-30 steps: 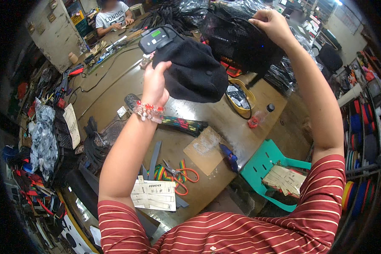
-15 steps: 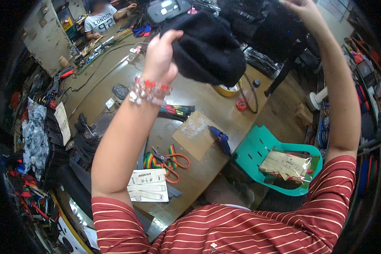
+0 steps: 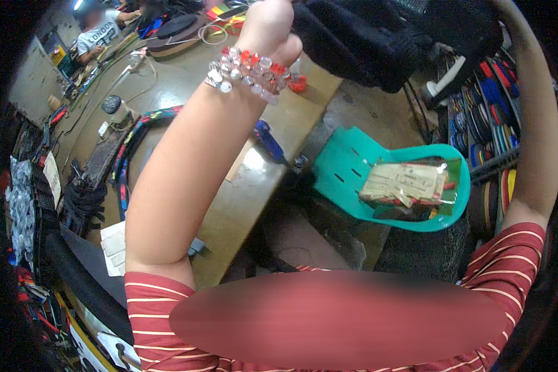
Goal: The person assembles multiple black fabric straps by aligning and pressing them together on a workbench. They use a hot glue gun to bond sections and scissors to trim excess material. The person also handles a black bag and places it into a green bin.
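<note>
My left hand (image 3: 271,28), with beaded bracelets on its wrist, is raised at the top of the view. Its fingers are closed on the edge of a large, soft black fabric piece (image 3: 359,43) that looks like a bag, though its full shape is cut off. Darker, mesh-like black material (image 3: 459,31) continues from it toward the right. My right forearm (image 3: 536,149) reaches up along the right side, and its hand lies beyond the upper edge. Below the fabric, a blue glue gun (image 3: 268,141) rests on the table (image 3: 229,229), beside my left forearm.
A green plastic chair (image 3: 341,158) holds a clear packet of pale paper pieces (image 3: 403,181). Shelves of coloured strap rolls (image 3: 487,111) stand at right. Black straps (image 3: 84,192) and patterned webbing (image 3: 130,149) lie at left. Another person (image 3: 98,37) sits at far left.
The view has shifted, so table and chair appear farther left and higher. Both arms have risen with the black fabric, and my right hand has left the view. My left forearm now hides the scissors' spot.
</note>
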The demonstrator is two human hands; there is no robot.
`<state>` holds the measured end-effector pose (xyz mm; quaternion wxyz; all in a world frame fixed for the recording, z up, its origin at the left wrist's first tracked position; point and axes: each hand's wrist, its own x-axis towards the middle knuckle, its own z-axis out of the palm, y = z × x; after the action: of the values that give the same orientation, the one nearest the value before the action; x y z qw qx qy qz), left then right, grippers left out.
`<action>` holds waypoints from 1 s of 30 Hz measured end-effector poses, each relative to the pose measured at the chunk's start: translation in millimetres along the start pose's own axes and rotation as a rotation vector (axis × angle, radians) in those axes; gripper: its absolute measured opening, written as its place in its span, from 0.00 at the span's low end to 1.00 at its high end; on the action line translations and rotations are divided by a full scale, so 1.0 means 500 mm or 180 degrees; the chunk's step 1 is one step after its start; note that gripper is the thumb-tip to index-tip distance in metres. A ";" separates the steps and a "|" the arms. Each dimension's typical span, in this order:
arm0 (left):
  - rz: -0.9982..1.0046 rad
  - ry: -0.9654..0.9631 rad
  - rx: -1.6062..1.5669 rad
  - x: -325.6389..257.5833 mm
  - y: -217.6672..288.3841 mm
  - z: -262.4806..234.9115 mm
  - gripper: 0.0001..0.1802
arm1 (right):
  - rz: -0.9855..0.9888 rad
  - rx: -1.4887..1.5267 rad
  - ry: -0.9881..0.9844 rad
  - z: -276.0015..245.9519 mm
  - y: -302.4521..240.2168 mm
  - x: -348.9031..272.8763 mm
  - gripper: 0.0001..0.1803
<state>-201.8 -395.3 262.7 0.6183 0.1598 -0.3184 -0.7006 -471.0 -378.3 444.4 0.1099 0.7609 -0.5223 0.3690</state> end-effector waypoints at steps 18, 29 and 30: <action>0.0014 0.1375 0.2067 -0.055 -0.607 -0.253 0.38 | 0.0960 0.0180 -0.0233 0.375 0.387 -0.466 0.10; -0.0876 0.1435 0.1888 -0.035 -0.773 -0.414 0.37 | 0.1793 -0.0094 -0.0254 0.578 0.464 -0.677 0.10; -0.0931 0.1468 0.1889 -0.033 -0.775 -0.427 0.37 | 0.1880 -0.0083 -0.0248 0.598 0.464 -0.690 0.10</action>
<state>-363.4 -419.5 -148.9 0.4942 0.5280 -0.3336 -0.6047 -603.4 -397.2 -49.7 -0.0124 0.5881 -0.7296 0.3488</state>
